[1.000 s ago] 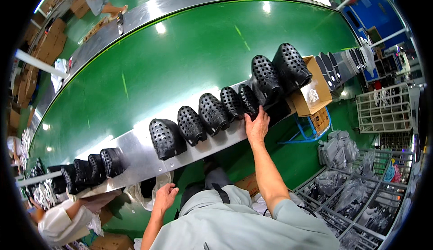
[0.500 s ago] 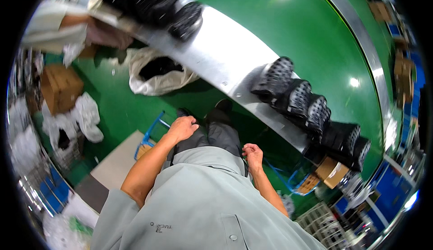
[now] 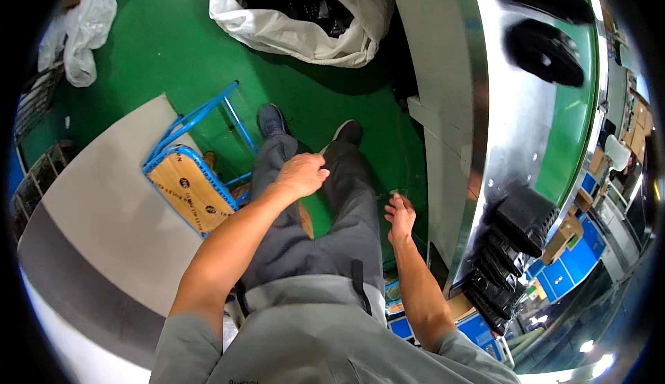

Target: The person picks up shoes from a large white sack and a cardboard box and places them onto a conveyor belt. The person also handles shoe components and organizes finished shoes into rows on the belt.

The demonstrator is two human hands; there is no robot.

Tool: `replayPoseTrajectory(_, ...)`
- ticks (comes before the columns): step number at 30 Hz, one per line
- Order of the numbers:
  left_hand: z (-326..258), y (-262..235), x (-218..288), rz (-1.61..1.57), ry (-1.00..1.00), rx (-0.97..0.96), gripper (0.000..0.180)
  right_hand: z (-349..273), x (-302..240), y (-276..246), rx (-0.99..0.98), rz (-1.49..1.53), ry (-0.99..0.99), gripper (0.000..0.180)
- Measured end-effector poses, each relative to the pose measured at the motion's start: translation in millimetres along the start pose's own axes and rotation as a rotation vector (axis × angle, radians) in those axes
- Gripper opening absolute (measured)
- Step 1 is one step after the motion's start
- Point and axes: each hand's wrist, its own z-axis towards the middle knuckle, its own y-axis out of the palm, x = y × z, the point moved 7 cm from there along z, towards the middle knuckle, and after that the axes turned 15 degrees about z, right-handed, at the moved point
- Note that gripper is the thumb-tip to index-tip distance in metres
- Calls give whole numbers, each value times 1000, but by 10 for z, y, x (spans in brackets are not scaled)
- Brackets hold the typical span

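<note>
2 blk shoes (image 3: 544,51) sit upper R on the metal tabletop (image 3: 516,128); long axes run approx L–R across it, R ends tipped slightly down in view, twd the green strip (image 3: 568,128). Toe vs heel: can't tell, blurry. Smooth, dark, w/ pale highlights. Lower R, a bunched row of blk shoes (image 3: 509,256), side by side, long axes slanting down-R; glossy. L hand (image 3: 303,175) over the legs, fingers loosely curled, can't tell if holding anything. R hand (image 3: 400,218): fingers half open, nothing visible in them, apart from tabletop & shoes.
</note>
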Motion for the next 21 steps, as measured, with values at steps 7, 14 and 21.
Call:
replayPoseTrajectory(7, 613, 595, -974, -282, -184, 164, 29, 1411, -141, 1001, 3, 27, -34, 76)
replayPoseTrajectory(14, 1591, 1203, -1070, -405, -169, -43, 31, 3130, -497, 1683, 52, 73, -88, 89)
replayPoseTrajectory(21, 3396, 893, -493, 50, 307, 121, 58, 4313, -707, 1518, 314, -166, -379, 49)
